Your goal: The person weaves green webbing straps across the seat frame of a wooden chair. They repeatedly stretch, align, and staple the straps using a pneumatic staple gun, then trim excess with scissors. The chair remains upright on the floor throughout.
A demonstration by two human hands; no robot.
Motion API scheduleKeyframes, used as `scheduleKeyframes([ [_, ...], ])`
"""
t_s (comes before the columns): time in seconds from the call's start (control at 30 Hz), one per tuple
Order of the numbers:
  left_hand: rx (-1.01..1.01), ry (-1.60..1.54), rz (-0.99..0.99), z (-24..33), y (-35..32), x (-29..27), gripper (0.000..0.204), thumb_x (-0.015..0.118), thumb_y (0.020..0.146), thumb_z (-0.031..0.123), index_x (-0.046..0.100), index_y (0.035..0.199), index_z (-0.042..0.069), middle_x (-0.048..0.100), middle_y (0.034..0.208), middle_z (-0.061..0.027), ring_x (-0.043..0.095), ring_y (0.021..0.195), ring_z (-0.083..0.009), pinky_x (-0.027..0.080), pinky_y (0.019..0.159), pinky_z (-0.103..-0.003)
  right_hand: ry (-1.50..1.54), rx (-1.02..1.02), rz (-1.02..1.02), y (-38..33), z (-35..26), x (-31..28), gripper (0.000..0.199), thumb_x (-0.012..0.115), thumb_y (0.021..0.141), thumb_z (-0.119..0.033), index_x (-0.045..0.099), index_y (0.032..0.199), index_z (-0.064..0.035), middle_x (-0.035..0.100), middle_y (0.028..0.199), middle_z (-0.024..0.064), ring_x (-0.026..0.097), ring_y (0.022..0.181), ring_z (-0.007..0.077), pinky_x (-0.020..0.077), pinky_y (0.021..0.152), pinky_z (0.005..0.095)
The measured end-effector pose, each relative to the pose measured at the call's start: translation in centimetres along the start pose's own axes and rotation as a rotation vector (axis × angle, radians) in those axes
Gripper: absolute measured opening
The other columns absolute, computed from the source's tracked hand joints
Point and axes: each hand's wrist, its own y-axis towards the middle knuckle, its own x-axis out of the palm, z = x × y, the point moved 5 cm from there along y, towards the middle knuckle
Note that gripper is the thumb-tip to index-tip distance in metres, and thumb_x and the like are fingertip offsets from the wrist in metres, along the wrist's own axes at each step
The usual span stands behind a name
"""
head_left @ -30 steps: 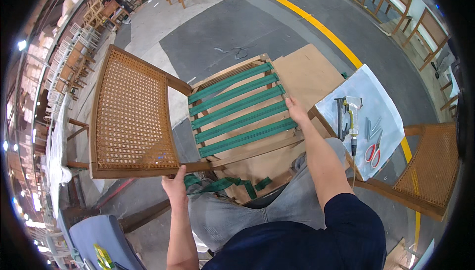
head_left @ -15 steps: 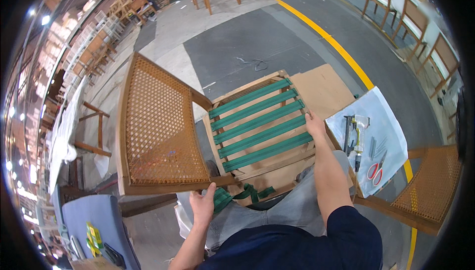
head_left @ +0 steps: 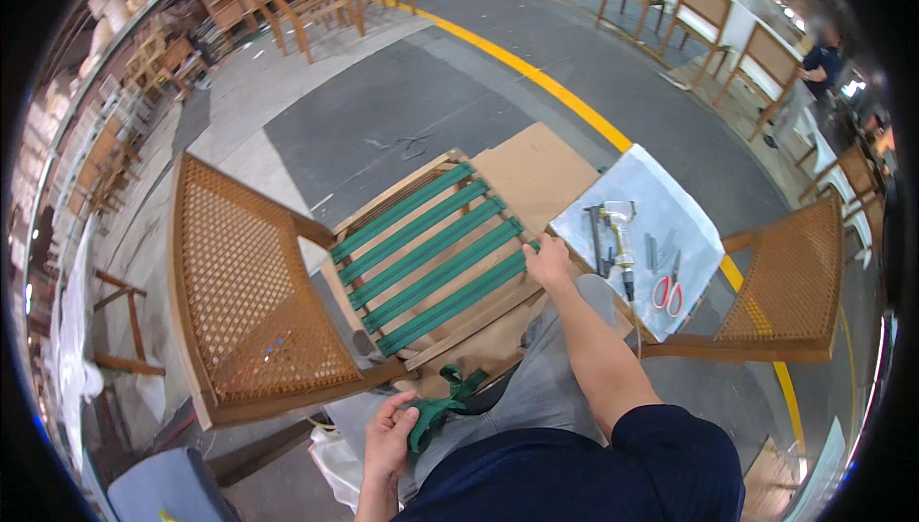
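Note:
A wooden chair lies in front of me, its cane backrest [head_left: 254, 283] on the left. Green webbing straps [head_left: 436, 254] run side by side across its seat frame [head_left: 450, 342]. My right hand [head_left: 549, 262] grips the frame's right side with bent fingers, at the end of the nearest strap. Over my lap, my left hand [head_left: 391, 431] holds a loose, folded length of green webbing [head_left: 438, 415] between thumb and fingers. The loose webbing trails toward the near rail of the seat, where part of it hangs in a loop.
On my right, a white-covered seat [head_left: 661, 197] carries an air stapler [head_left: 617, 235], staple strips [head_left: 653, 252] and red-handled scissors [head_left: 670, 292]. Its cane back [head_left: 785, 283] stands beyond. Cardboard [head_left: 536, 168] lies under the chair. A blue-grey cushion [head_left: 172, 488] is at lower left. A person [head_left: 818, 67] is far right.
My view has turned to the right. My right hand has shifted along the frame to the nearest strap's end. My left hand has left the backrest's corner and taken the loose webbing.

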Motion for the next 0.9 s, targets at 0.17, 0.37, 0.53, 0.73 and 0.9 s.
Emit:
scheduleKeyframes([
  [0.17,0.125,-0.053,-0.157,2.6,3.4,4.7,0.03,0.066,0.104,0.0,0.068,0.133,0.0,0.072,0.095,-0.0005,0.062,0.076,-0.0052,0.052,0.072,-0.022,-0.097,0.21,-0.106,5.0,5.4,-3.8,0.063,0.057,0.104,-0.053,0.071,0.129,0.0022,0.068,0.135,0.0273,0.063,0.13,0.0435,0.049,0.111,0.0509],
  [0.37,0.11,-0.01,-0.165,2.6,3.2,4.8,0.026,0.068,0.103,0.001,0.072,0.129,0.0,0.072,0.099,0.0011,0.061,0.084,-0.0038,0.049,0.077,-0.02,-0.006,0.286,-0.019,5.5,4.9,-2.8,0.054,0.053,0.107,-0.043,0.073,0.125,0.0044,0.069,0.133,0.0304,0.064,0.129,0.0446,0.0502,0.109,0.051],
  [0.53,0.142,0.056,-0.123,2.1,2.2,4.1,0.025,0.068,0.103,0.001,0.077,0.126,0.003,0.06,0.087,0.0094,0.046,0.075,-0.0008,0.035,0.067,-0.019,-0.023,0.266,0.053,5.9,3.8,-1.5,0.052,0.054,0.107,-0.042,0.075,0.119,0.0043,0.07,0.129,0.0302,0.066,0.126,0.0449,0.0514,0.107,0.0507],
  [0.73,0.176,0.135,-0.089,3.1,1.1,3.9,0.029,0.063,0.103,-0.001,0.076,0.128,0.006,0.053,0.082,0.0107,0.043,0.072,-0.0011,0.034,0.063,-0.02,-0.138,0.131,0.127,8.4,4.2,-2.2,0.053,0.053,0.106,-0.04,0.075,0.113,0.0075,0.072,0.121,0.0329,0.068,0.119,0.047,0.0532,0.102,0.0542],
  [0.9,0.308,0.007,-0.155,2.1,1.7,5.4,0.042,0.062,0.104,-0.002,0.063,0.144,0.007,0.054,0.089,0.0085,0.045,0.076,-0.0022,0.039,0.066,-0.022,-0.044,-0.058,0.224,6.2,2.8,-5.3,0.053,0.058,0.104,-0.045,0.077,0.109,0.005,0.077,0.107,0.0256,0.074,0.105,0.0396,0.0564,0.095,0.0466],
])
